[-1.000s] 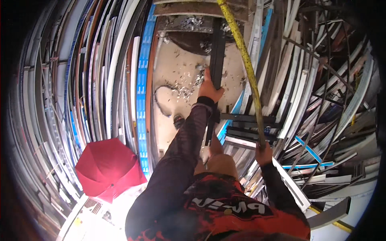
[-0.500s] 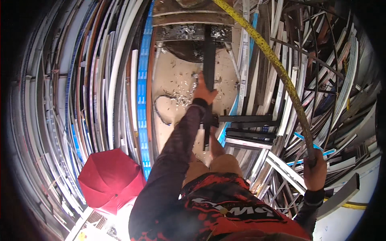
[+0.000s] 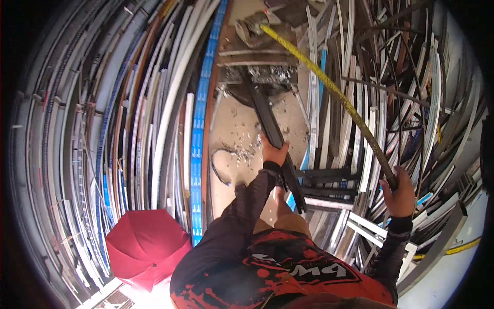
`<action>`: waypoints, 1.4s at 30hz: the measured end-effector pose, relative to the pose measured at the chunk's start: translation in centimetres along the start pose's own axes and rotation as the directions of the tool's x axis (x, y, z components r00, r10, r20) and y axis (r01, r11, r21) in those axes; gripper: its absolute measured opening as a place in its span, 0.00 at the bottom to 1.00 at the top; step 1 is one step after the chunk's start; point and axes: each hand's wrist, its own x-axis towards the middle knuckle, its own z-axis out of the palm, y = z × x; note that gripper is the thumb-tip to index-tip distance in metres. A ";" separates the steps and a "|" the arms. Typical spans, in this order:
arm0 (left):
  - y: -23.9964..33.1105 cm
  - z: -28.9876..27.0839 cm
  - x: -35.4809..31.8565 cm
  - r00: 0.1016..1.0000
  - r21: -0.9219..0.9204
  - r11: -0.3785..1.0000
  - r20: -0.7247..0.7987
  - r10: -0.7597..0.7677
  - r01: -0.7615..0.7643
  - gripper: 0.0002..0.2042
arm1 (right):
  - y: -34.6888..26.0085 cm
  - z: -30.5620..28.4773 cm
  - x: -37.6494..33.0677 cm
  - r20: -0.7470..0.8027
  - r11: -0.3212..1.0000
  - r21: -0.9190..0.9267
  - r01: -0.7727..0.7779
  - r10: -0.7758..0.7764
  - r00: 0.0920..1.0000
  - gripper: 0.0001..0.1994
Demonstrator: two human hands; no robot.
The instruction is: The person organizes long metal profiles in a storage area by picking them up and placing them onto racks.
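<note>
My left hand (image 3: pixel 274 152) grips a long black metal profile (image 3: pixel 266 113) that runs from beside my leg up toward a heap of debris. My right hand (image 3: pixel 398 193) is closed around the lower end of a long yellow-brown pole (image 3: pixel 329 87), which slants up and left to a grey lump at the top of the view. Both forearms wear dark sleeves. My red and black shirt fills the lower edge.
Stacks of long metal and plastic profiles (image 3: pixel 128 129) line the left side, with a blue strip (image 3: pixel 198 139) among them. More bars and frames (image 3: pixel 427 103) are piled on the right. A red umbrella (image 3: pixel 146 247) lies at lower left. Shavings (image 3: pixel 242 149) litter the sandy floor.
The view has tilted, so the black profile now leans left instead of standing upright. My right hand, still on the pole, has risen from the lower right corner toward the middle right.
</note>
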 end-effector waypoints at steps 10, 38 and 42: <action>21.2 -19.2 -7.3 0.722 -0.073 0.765 0.283 0.631 -0.640 0.48 | -25.0 7.7 -6.2 0.102 -0.072 0.991 -0.110 -0.105 0.989 0.48; 18.2 -13.3 -22.3 -0.396 -0.158 0.638 0.884 -0.248 -0.753 0.50 | -24.0 16.8 -29.2 0.586 -0.809 0.436 0.395 0.588 0.557 0.19; 21.2 -3.9 -21.6 -0.466 -0.458 0.089 0.880 -0.097 -0.884 0.40 | -18.8 21.9 -30.7 0.726 -0.822 0.442 0.358 0.563 0.395 0.21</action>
